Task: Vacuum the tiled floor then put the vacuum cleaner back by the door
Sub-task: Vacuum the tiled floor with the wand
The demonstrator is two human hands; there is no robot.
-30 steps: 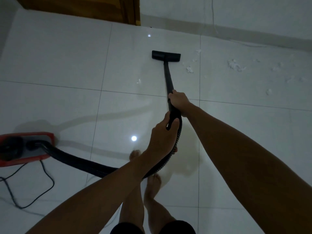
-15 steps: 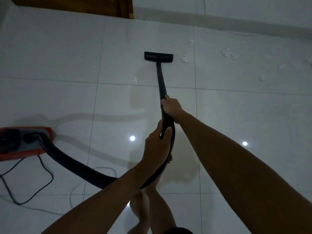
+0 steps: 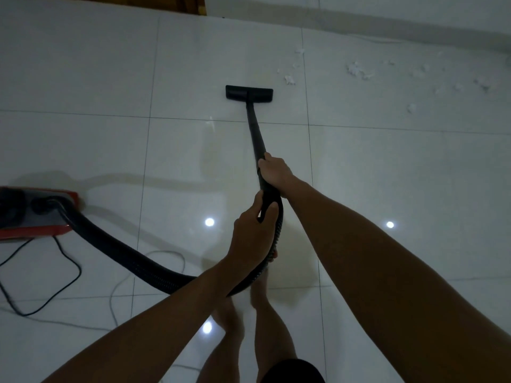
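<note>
**Two hands hold the vacuum pipe on the shiny floor**

The left hand (image 3: 253, 233) is nearest. Its fingers wrap round the black handle (image 3: 269, 201) where the ribbed hose (image 3: 116, 250) joins on. A bit further out, the right hand (image 3: 273, 171) grips the black pipe (image 3: 255, 134) from the right side, fingers curled round it. The two hands are close together, one just past the other along the same pipe.

Below the hands are the person's bare legs and feet (image 3: 260, 297), standing on the white tiled floor (image 3: 83, 78). The hose bends under the left arm and runs off to the left edge of the floor. There it plugs into the red vacuum cleaner (image 3: 36, 214), which sits well apart from the hands. A thin black cord (image 3: 67, 261) lies in loops on the tiles near the red box, and a pale cord (image 3: 171, 254) curls next to the hose.

Past the hands, the pipe goes straight out to the flat black floor head (image 3: 249, 92), which rests on the tiles. Little white scraps (image 3: 356, 69) lie on the floor to the right of the head, towards the far right wall. One scrap (image 3: 289, 79) is just beside the head. At the far edge, a brown wooden door (image 3: 190, 4) shows at the top.
</note>
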